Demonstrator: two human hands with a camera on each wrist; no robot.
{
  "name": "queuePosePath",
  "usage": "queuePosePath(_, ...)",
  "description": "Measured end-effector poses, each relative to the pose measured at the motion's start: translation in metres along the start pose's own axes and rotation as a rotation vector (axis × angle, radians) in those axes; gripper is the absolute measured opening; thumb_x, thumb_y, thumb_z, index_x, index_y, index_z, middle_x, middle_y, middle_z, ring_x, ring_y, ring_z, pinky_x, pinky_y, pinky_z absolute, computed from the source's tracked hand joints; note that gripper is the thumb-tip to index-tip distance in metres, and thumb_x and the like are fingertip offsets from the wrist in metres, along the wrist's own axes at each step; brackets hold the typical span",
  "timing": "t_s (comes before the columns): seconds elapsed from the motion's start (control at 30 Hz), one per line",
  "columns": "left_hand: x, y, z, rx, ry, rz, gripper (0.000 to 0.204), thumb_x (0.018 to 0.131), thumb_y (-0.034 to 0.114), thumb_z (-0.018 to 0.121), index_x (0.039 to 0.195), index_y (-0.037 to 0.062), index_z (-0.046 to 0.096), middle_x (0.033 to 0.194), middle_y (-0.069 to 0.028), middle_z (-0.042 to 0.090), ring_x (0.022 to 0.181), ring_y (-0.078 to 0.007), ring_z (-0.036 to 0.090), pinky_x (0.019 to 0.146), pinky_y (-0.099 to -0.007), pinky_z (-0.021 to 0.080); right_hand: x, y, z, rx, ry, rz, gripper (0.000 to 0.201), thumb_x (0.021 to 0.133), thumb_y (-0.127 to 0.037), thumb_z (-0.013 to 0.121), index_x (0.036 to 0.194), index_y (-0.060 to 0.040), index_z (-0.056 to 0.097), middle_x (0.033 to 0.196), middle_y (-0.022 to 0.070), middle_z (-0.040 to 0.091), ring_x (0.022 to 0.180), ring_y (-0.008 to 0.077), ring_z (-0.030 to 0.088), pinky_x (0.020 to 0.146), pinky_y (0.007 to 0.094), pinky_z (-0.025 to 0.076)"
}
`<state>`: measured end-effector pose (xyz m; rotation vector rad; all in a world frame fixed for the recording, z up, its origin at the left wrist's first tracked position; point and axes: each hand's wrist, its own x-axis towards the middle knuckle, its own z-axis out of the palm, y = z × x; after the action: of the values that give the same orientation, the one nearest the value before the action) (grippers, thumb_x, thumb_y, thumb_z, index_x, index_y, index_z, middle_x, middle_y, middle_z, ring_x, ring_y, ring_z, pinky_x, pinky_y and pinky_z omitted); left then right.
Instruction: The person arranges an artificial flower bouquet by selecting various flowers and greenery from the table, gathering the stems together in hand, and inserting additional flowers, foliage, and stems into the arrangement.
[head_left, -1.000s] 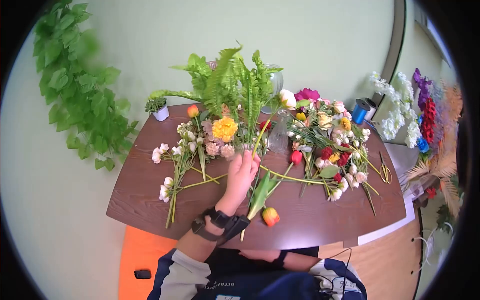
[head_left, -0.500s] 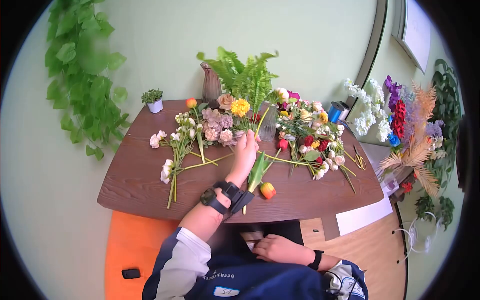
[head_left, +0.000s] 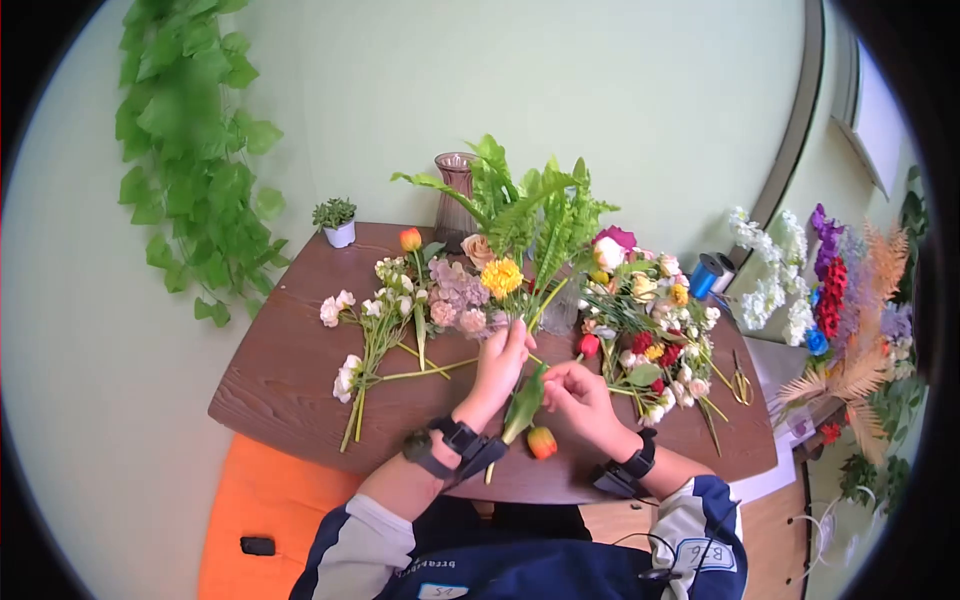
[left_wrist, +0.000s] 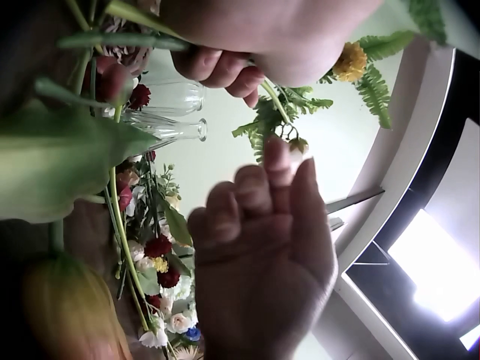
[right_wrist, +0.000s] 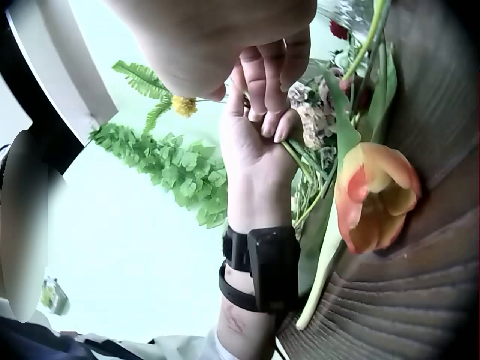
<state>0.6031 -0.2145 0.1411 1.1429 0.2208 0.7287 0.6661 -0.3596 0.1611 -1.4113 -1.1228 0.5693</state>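
My left hand (head_left: 500, 368) grips a bunch of stems above the middle of the table. A yellow flower (head_left: 502, 279), green fern fronds (head_left: 560, 220) and a white flower (head_left: 608, 254) rise from around that grip. My right hand (head_left: 582, 402) is raised just to the right and nearer my body. Its palm and loosely bent fingers (left_wrist: 251, 187) show in the left wrist view, with nothing held. Below both hands, an orange-yellow tulip (right_wrist: 375, 199) lies on the wooden table, its broad green leaf (head_left: 524, 408) pointing up between my wrists.
Loose flowers (head_left: 375, 320) lie on the left; a mixed pile (head_left: 660, 340) fills the right. A clear glass vase (head_left: 562, 312) stands behind my hands, a purplish vase (head_left: 454, 200) farther back. Scissors (head_left: 741, 385), ribbon spools (head_left: 705, 275) and a small potted plant (head_left: 340, 232) sit near the edges.
My right hand has come up from my lap to beside the left hand. The left hand keeps its grip on the stems. The head view has shifted.
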Motion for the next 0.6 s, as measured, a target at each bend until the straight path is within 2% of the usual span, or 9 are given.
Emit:
queuePosePath(0.03, 0.0, -0.003, 0.0, 0.114, 0.054, 0.024, 0.039, 0.094, 0.035, 0.04, 0.073, 0.0056, 0.052, 0.054, 0.0053, 0.038, 0.048, -0.0032, 0.034, 0.044, -0.0193, 0.026, 0.013, 0.005, -0.004, 0.09, -0.057, 0.032, 0.019, 0.09, -0.01, 0.05, 0.106, -0.0034, 0.045, 0.078, 0.0023, 0.054, 0.065, 0.0083, 0.052, 0.058, 0.0194, 0.043)
queuePosePath(0.07, 0.0, -0.007, -0.001, 0.228, 0.106, 0.039, 0.035, 0.094, 0.031, 0.043, 0.073, 0.0056, 0.052, 0.054, 0.0053, 0.039, 0.05, -0.003, 0.035, 0.045, -0.0192, 0.027, 0.022, 0.009, -0.005, 0.12, -0.057, 0.039, 0.019, 0.09, -0.01, 0.05, 0.106, -0.0034, 0.045, 0.078, 0.0023, 0.054, 0.065, 0.0083, 0.052, 0.058, 0.0194, 0.043)
queuePosePath(0.13, 0.0, -0.017, -0.002, 0.172, 0.131, -0.033, 0.027, 0.093, 0.024, 0.047, 0.074, 0.0056, 0.052, 0.057, 0.0049, 0.042, 0.052, -0.0026, 0.037, 0.046, -0.0186, 0.029, 0.035, 0.016, -0.004, 0.323, -0.052, 0.099, 0.021, 0.089, -0.008, 0.05, 0.108, -0.0018, 0.042, 0.08, 0.0018, 0.054, 0.067, 0.0064, 0.051, 0.059, 0.0196, 0.042)
queuePosePath(0.2, -0.003, -0.02, 0.0, 0.03, 0.094, -0.058, 0.026, 0.093, 0.023, 0.047, 0.075, 0.0055, 0.053, 0.059, 0.0043, 0.045, 0.052, -0.0023, 0.038, 0.046, -0.0181, 0.03, 0.044, 0.026, -0.003, 0.328, -0.057, 0.034, 0.022, 0.089, -0.008, 0.05, 0.108, -0.0017, 0.04, 0.082, 0.0022, 0.052, 0.07, 0.007, 0.051, 0.06, 0.0196, 0.043)
queuePosePath(0.27, -0.003, -0.018, 0.005, 0.061, 0.116, -0.097, 0.024, 0.093, 0.022, 0.047, 0.076, 0.0053, 0.054, 0.059, 0.0043, 0.045, 0.052, -0.0023, 0.038, 0.046, -0.0176, 0.03, 0.048, 0.04, -0.004, 0.35, -0.105, -0.004, 0.024, 0.089, -0.008, 0.052, 0.109, -0.002, 0.041, 0.083, 0.002, 0.053, 0.072, 0.0068, 0.052, 0.061, 0.0193, 0.043)
queuePosePath(0.4, -0.009, -0.017, 0.005, 0.124, 0.118, -0.145, 0.024, 0.093, 0.02, 0.046, 0.077, 0.003, 0.054, 0.056, 0.0049, 0.041, 0.048, -0.002, 0.035, 0.045, -0.0175, 0.029, 0.041, 0.063, -0.009, -0.03, -0.192, -0.087, 0.04, 0.08, -0.019, 0.064, 0.111, -0.0041, 0.043, 0.084, 0.0051, 0.057, 0.071, 0.0124, 0.056, 0.062, 0.0247, 0.044)
queuePosePath(0.43, -0.012, -0.011, 0.007, 0.132, 0.102, -0.192, 0.026, 0.094, 0.019, 0.044, 0.075, 0.0031, 0.053, 0.054, 0.0042, 0.041, 0.048, -0.0025, 0.035, 0.046, -0.0182, 0.03, 0.042, 0.063, -0.007, -0.098, -0.192, -0.169, 0.045, 0.077, -0.023, 0.067, 0.111, -0.0039, 0.044, 0.082, 0.009, 0.057, 0.071, 0.0198, 0.058, 0.063, 0.0296, 0.046)
queuePosePath(0.5, -0.016, -0.006, 0.01, 0.136, 0.083, -0.25, 0.028, 0.094, 0.018, 0.041, 0.074, 0.0031, 0.053, 0.052, 0.0035, 0.041, 0.047, -0.003, 0.036, 0.047, -0.0188, 0.031, 0.043, 0.066, -0.01, -0.11, -0.235, -0.193, 0.045, 0.077, -0.024, 0.067, 0.111, -0.0043, 0.045, 0.081, 0.0097, 0.057, 0.071, 0.022, 0.058, 0.064, 0.0305, 0.046)
queuePosePath(0.6, -0.018, -0.003, 0.009, 0.218, 0.039, -0.16, 0.03, 0.094, 0.018, 0.041, 0.072, 0.0015, 0.053, 0.051, 0.0019, 0.042, 0.046, -0.0031, 0.035, 0.046, -0.0188, 0.029, 0.046, 0.073, -0.01, -0.077, -0.291, -0.232, 0.045, 0.075, -0.024, 0.068, 0.109, -0.0042, 0.046, 0.08, 0.0098, 0.058, 0.073, 0.0257, 0.059, 0.063, 0.0326, 0.046)
